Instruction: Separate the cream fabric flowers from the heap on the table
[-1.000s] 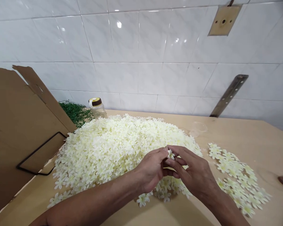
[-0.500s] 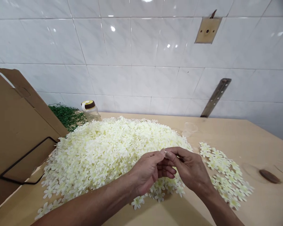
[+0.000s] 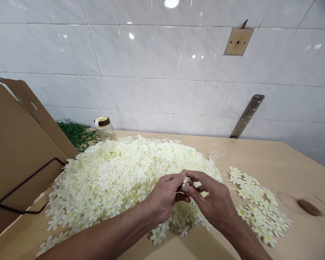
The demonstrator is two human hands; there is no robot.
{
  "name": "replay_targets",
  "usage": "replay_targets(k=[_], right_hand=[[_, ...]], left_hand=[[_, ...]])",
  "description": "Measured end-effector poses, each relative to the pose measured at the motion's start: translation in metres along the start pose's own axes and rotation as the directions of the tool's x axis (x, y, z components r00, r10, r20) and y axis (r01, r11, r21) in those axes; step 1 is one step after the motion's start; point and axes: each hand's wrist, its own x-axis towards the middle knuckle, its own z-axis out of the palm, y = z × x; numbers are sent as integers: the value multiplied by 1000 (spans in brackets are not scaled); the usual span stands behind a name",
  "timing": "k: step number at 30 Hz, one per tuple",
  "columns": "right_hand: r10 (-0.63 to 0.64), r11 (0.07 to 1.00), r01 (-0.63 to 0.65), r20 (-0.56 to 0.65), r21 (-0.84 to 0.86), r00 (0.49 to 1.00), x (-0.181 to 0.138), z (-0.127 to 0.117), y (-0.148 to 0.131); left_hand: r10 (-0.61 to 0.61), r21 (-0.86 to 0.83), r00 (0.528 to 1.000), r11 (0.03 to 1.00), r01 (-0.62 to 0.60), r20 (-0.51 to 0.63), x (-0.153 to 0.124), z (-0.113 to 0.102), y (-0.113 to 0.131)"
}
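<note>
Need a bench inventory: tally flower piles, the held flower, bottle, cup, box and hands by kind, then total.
Flower piles: 2, large heap, small spread
Held flower: 1
Bottle: 1
Clear cup: 1
Cardboard box: 1
Hands: 2, left hand, right hand
Total: 8

Small craft workshop: tiled wall [image 3: 162, 72], plywood bench [image 3: 287, 159], flower heap [image 3: 119, 177].

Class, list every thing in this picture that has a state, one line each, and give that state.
Left hand: fingers pinch small flower.
Right hand: fingers pinch small flower.
Flower heap: piled loose.
Separate flowers: spread flat.
Bottle: upright, capped.
Cardboard box: flap open.
</note>
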Motion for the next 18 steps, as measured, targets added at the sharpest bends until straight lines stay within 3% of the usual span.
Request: replay_targets(k=[5, 8, 10, 13, 18], right_hand=[[143, 984, -147, 48, 97, 988, 0, 1, -8], [166, 968, -180, 96, 175, 981, 0, 1, -10], [144, 972, -159, 94, 174, 985, 0, -1, -9], [88, 991, -87, -3, 105, 996, 1, -3, -7], [-5, 1000, 1, -124, -26, 992, 2, -6, 0]], left_hand=[[51, 72, 998, 996, -47, -48, -2, 2, -6], [72, 121, 997, 990, -67, -34, -4, 4, -2], [80, 155, 997, 985, -79, 0, -5, 5, 1], [80, 194, 996, 977, -87, 40, -4, 5, 6], [20, 147, 995, 989, -34, 96, -3, 2, 8]])
